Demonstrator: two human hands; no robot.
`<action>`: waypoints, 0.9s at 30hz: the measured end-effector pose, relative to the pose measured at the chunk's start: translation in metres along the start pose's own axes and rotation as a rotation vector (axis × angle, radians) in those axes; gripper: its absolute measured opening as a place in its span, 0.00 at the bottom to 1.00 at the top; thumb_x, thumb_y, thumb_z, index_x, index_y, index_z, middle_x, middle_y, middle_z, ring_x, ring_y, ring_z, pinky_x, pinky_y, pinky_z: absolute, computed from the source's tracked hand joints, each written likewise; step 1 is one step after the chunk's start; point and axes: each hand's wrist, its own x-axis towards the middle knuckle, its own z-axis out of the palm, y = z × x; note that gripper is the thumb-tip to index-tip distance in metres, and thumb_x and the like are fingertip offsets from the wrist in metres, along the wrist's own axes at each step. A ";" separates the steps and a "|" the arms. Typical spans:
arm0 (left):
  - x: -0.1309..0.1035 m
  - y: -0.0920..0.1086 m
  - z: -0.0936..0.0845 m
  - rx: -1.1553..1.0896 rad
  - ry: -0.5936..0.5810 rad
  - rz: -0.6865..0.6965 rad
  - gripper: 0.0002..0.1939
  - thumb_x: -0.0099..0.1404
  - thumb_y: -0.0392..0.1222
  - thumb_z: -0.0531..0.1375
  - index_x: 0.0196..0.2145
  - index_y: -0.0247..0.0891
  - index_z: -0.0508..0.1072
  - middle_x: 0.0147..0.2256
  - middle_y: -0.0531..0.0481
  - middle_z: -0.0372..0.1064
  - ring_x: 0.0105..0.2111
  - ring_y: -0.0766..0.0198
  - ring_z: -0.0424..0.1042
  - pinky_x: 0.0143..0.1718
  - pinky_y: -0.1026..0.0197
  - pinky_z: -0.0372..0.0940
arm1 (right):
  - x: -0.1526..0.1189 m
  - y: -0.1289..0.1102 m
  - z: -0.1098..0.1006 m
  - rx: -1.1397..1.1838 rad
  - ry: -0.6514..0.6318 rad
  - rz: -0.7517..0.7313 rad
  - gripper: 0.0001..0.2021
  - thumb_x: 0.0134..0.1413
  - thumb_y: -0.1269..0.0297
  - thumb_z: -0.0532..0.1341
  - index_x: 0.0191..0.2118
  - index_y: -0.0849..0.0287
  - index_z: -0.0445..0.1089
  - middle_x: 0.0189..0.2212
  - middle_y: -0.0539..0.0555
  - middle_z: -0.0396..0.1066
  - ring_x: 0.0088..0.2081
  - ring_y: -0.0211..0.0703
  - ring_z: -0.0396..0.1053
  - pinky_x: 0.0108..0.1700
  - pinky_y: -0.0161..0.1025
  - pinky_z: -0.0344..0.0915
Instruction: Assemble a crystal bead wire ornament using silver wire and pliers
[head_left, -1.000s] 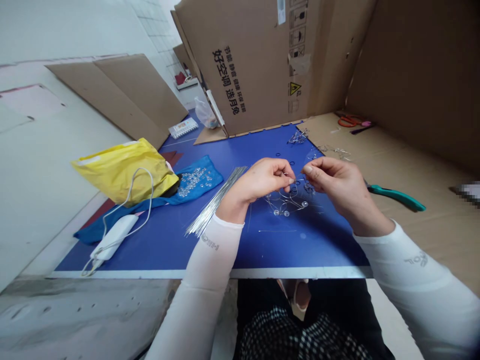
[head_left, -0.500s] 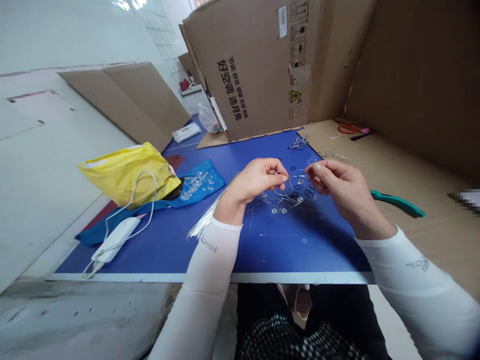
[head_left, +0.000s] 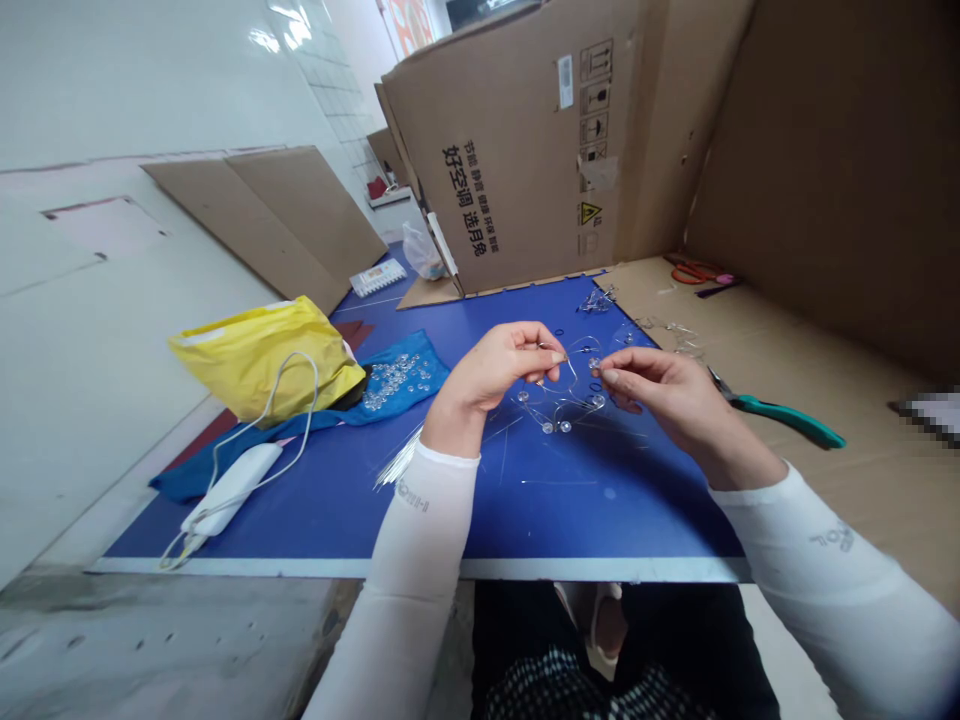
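Observation:
My left hand [head_left: 499,372] is closed in a pinch on a thin silver wire [head_left: 574,372], held above the blue table. The wire bends into loops and carries several clear round beads, two of them close together at its lower part, one being this bead [head_left: 547,427]. To the right, my right hand [head_left: 664,395] is also closed, its thumb and fingertips pinching a clear bead [head_left: 595,364] beside the wire. Small dark rings [head_left: 594,388] lie on the table behind the wire, partly hidden by it.
Loose beads [head_left: 397,380] rest on a blue cloth beside a yellow bag [head_left: 270,360]. A white power strip [head_left: 232,490] lies front left, straight wires [head_left: 397,460] by my left forearm. Green-handled pliers [head_left: 787,415] and orange scissors [head_left: 694,272] lie right. Cardboard [head_left: 525,180] stands behind.
My right hand has moved slightly down and left, closer to my left hand, and its fingertips are now at a bead. The view has tilted up a little.

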 end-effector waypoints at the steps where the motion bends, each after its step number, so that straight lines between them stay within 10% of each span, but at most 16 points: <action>1: 0.000 0.000 -0.001 -0.004 -0.003 0.003 0.03 0.58 0.33 0.64 0.29 0.33 0.72 0.23 0.53 0.71 0.20 0.74 0.61 0.25 0.66 0.56 | 0.000 0.000 0.000 0.001 0.004 0.006 0.14 0.48 0.53 0.72 0.34 0.59 0.76 0.22 0.47 0.67 0.23 0.33 0.59 0.26 0.36 0.54; 27: -0.007 0.008 -0.008 -0.046 0.109 0.036 0.02 0.57 0.32 0.64 0.28 0.32 0.73 0.22 0.52 0.71 0.19 0.74 0.62 0.24 0.67 0.55 | 0.004 -0.006 0.000 -0.073 0.110 0.004 0.17 0.45 0.53 0.71 0.38 0.59 0.78 0.28 0.51 0.74 0.24 0.34 0.62 0.26 0.37 0.58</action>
